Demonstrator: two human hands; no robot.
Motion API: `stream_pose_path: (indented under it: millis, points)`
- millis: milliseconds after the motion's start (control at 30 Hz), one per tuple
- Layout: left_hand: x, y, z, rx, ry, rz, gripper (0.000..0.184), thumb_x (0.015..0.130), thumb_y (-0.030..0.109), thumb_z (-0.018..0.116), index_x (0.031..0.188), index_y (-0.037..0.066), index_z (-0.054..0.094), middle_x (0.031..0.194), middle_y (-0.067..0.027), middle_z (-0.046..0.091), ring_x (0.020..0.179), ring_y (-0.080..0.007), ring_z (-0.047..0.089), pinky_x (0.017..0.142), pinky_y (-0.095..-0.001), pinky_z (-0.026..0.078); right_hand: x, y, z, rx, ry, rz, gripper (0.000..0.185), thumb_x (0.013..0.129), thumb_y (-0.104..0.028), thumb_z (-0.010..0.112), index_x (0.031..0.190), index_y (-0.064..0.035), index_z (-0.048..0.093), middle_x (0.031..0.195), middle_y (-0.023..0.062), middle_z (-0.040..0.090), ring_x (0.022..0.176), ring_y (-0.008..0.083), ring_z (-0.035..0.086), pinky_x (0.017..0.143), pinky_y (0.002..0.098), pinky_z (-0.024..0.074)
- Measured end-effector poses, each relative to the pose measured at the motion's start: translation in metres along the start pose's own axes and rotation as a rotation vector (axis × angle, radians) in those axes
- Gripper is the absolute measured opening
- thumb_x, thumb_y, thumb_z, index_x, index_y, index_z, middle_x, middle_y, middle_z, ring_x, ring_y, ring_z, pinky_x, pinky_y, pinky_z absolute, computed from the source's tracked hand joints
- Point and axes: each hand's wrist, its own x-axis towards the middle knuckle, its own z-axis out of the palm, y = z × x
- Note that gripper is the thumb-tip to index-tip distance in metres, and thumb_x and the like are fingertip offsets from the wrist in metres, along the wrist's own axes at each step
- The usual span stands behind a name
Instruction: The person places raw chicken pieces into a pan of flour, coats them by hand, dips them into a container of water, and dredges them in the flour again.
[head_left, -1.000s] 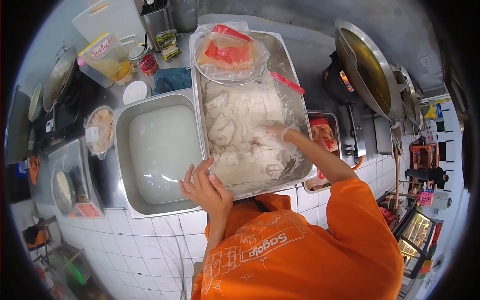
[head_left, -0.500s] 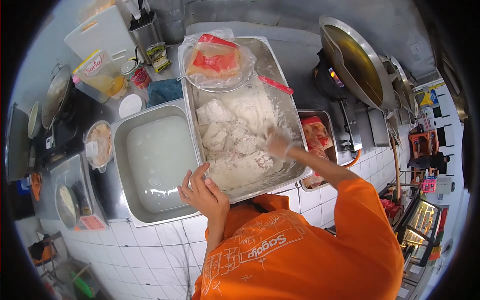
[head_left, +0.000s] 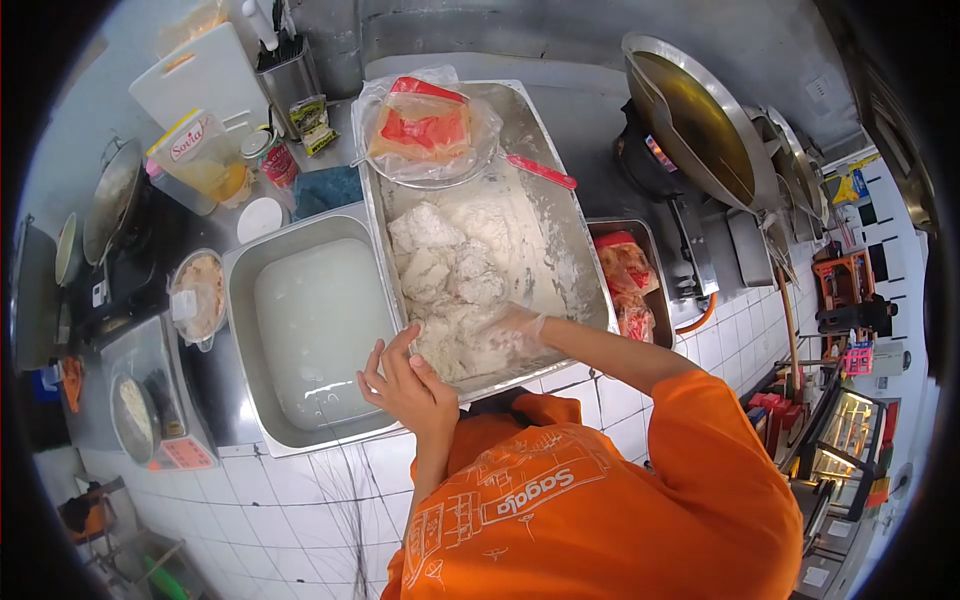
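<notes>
A deep metal tray (head_left: 583, 235) holds white flour (head_left: 520, 225) with several flour-coated pieces (head_left: 430, 270), probably meat, heaped at its left and near side. My right hand (head_left: 515, 330), in a clear glove dusted with flour, is down among the coated pieces near the tray's front. Its fingers blend into the flour and are hard to make out. My left hand (head_left: 408, 385) is bare, its fingers spread apart at the tray's near left corner, with nothing in it. Left of the tray stands a metal basin (head_left: 237, 330) of cloudy liquid.
Across the tray's far end lies a strainer with a red-handled end (head_left: 542, 171) and a plastic bag (head_left: 425, 130) on top. A pan of bagged raw meat (head_left: 625, 275) sits at right, near a large wok of oil (head_left: 705, 125) over a lit burner (head_left: 660, 155).
My right hand has moved left and toward me, from the tray's right side into the coated pieces at the front. My left hand has stayed nearly still.
</notes>
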Motion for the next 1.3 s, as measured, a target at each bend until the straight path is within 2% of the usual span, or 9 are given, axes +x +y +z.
stream_pose_path:
  millis: [233, 300, 333, 500, 700, 833, 967, 1067, 1300]
  points:
    - [0.001, 0.002, -0.002, -0.002, -0.009, -0.001, 0.034, 0.101, 0.021, 0.035, 0.12, 0.013, 0.063, 0.123, 0.0011, 0.065, 0.131, -0.0326, 0.044, 0.114, -0.0577, 0.011, -0.03, -0.059, -0.06, 0.335, -0.003, -0.133, 0.053, 0.09, -0.023, 0.071, 0.141, -0.0159, 0.054, 0.136, 0.0037, 0.055, 0.12, 0.0167, 0.054, 0.093, 0.0337, 0.0501]
    - [0.0, 0.002, -0.002, -0.006, -0.003, 0.003, 0.034, 0.101, 0.021, 0.036, 0.12, 0.013, 0.063, 0.123, 0.0011, 0.065, 0.13, -0.0325, 0.044, 0.114, -0.0577, 0.011, 0.005, -0.037, -0.106, -0.275, 0.027, -0.68, 0.049, 0.093, -0.028, 0.067, 0.137, -0.0088, 0.057, 0.13, 0.0056, 0.062, 0.114, 0.0161, 0.058, 0.089, 0.0342, 0.0519]
    - [0.0, 0.001, -0.002, -0.006, 0.003, 0.003, 0.034, 0.101, 0.02, 0.036, 0.12, 0.013, 0.063, 0.123, 0.0011, 0.065, 0.13, -0.0324, 0.044, 0.114, -0.0578, 0.011, 0.01, -0.041, -0.111, -0.325, 0.058, -0.696, 0.048, 0.093, -0.028, 0.066, 0.135, -0.0078, 0.057, 0.129, 0.0077, 0.062, 0.113, 0.0184, 0.059, 0.088, 0.0349, 0.0528]
    - [0.001, 0.004, -0.003, 0.045, 0.021, 0.006, 0.037, 0.104, 0.024, 0.033, 0.117, 0.009, 0.064, 0.122, 0.0006, 0.067, 0.127, -0.0314, 0.045, 0.111, -0.0497, 0.02, 0.018, -0.086, -0.11, -0.35, 0.302, -0.229, 0.047, 0.093, -0.023, 0.061, 0.136, -0.0063, 0.052, 0.133, 0.0177, 0.057, 0.118, 0.0277, 0.056, 0.094, 0.0387, 0.0491]
    - [0.002, 0.004, -0.001, 0.078, 0.039, -0.001, 0.036, 0.104, 0.023, 0.032, 0.116, 0.01, 0.064, 0.121, 0.0007, 0.067, 0.127, -0.0311, 0.045, 0.112, -0.0508, 0.019, 0.096, -0.035, -0.088, -1.174, 0.628, -0.331, 0.055, 0.094, -0.018, 0.058, 0.145, -0.005, 0.041, 0.14, 0.0211, 0.052, 0.126, 0.0305, 0.052, 0.105, 0.0437, 0.0399]
    - [0.003, 0.008, -0.002, 0.075, 0.02, -0.027, 0.037, 0.103, 0.023, 0.032, 0.116, 0.011, 0.064, 0.119, 0.0006, 0.066, 0.127, -0.0309, 0.045, 0.112, -0.0513, 0.018, 0.098, 0.008, -0.063, -1.626, 0.471, -0.373, 0.061, 0.095, -0.015, 0.055, 0.15, -0.0041, 0.033, 0.145, 0.0234, 0.048, 0.132, 0.0324, 0.049, 0.112, 0.0471, 0.0338]
    - [0.005, 0.009, -0.002, 0.074, 0.009, -0.028, 0.037, 0.103, 0.023, 0.031, 0.115, 0.011, 0.064, 0.118, 0.0006, 0.067, 0.126, -0.0307, 0.045, 0.112, -0.0495, 0.02, 0.064, 0.031, -0.039, -1.059, 0.281, -0.652, 0.063, 0.094, -0.018, 0.06, 0.149, -0.0013, 0.035, 0.146, 0.0218, 0.048, 0.135, 0.03, 0.048, 0.113, 0.0424, 0.0383]
    - [0.005, 0.007, -0.001, 0.072, 0.015, -0.017, 0.036, 0.103, 0.023, 0.032, 0.114, 0.011, 0.065, 0.117, 0.0006, 0.067, 0.126, -0.0308, 0.046, 0.111, -0.048, 0.021, 0.021, 0.007, -0.008, -0.077, -0.092, -0.482, 0.065, 0.089, -0.032, 0.069, 0.139, 0.0034, 0.048, 0.134, 0.0209, 0.059, 0.122, 0.0225, 0.059, 0.109, 0.0372, 0.0418]
    - [0.006, 0.01, -0.001, 0.072, 0.027, -0.018, 0.035, 0.103, 0.021, 0.033, 0.114, 0.012, 0.065, 0.118, 0.0004, 0.067, 0.125, -0.0315, 0.046, 0.11, -0.0476, 0.022, 0.009, -0.001, 0.032, -0.395, -0.003, -0.273, 0.063, 0.076, -0.031, 0.082, 0.126, 0.0011, 0.061, 0.114, 0.0105, 0.07, 0.108, 0.0205, 0.064, 0.096, 0.0327, 0.0501]
